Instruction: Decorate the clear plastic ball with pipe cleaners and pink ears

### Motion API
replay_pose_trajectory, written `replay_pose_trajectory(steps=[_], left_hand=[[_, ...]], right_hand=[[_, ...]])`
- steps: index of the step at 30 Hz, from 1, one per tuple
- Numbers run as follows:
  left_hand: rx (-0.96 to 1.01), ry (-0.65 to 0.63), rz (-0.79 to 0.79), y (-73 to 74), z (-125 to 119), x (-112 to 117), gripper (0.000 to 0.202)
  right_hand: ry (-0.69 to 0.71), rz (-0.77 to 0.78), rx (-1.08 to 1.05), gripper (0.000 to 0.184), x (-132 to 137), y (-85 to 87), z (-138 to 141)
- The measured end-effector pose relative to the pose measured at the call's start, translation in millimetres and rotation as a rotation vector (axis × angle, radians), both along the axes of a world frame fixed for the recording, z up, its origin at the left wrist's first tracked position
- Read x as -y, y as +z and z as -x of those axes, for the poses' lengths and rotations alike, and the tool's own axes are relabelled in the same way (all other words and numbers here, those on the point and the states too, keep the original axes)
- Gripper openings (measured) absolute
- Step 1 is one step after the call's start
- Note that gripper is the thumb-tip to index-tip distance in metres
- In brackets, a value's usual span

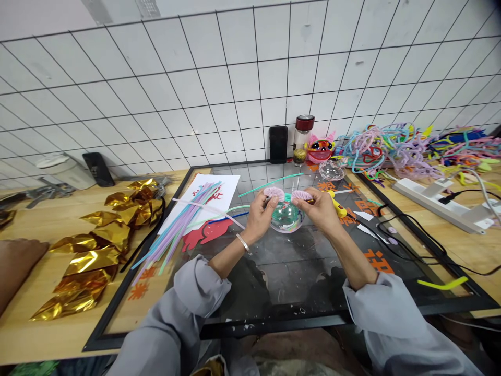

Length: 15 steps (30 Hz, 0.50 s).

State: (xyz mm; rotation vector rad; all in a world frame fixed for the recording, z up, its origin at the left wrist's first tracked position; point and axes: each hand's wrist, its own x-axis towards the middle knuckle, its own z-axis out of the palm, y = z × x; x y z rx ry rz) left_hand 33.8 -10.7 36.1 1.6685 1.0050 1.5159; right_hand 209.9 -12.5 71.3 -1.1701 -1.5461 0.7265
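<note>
My left hand (260, 213) pinches a lilac rounded pipe-cleaner piece (274, 192) at the upper left of a clear plastic ball (288, 223). At the ball's upper right, a second lilac pipe-cleaner piece (302, 195) is held between the fingers of my right hand (320, 207). Green strands show at the ball's top, between the two pieces. Whether the lilac pieces are fixed to the ball, I cannot tell. Just right of my right hand lies a yellow-handled tool (338, 205), partly hidden, which looks like a glue gun.
Loose pipe cleaners (183, 219) lie across white paper (225, 183) and a red cutout (209, 233) on the left. Gold foil (94, 256) is beyond the black frame (113, 313). A bottle (301, 141), phone (278, 144), pipe-cleaner heap (391, 149) and power strip (438, 203) stand behind. Another person's arm (19, 266) rests far left.
</note>
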Motion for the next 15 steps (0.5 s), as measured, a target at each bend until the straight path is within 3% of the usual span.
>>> replay_pose_trajectory(steps=[15], left_hand=[[-0.024, 0.023, -0.046, -0.4, -0.2, -1.9, 0.031]], right_hand=[[0.065, 0.099, -0.085, 0.033, -1.3, 3.4, -5.4]])
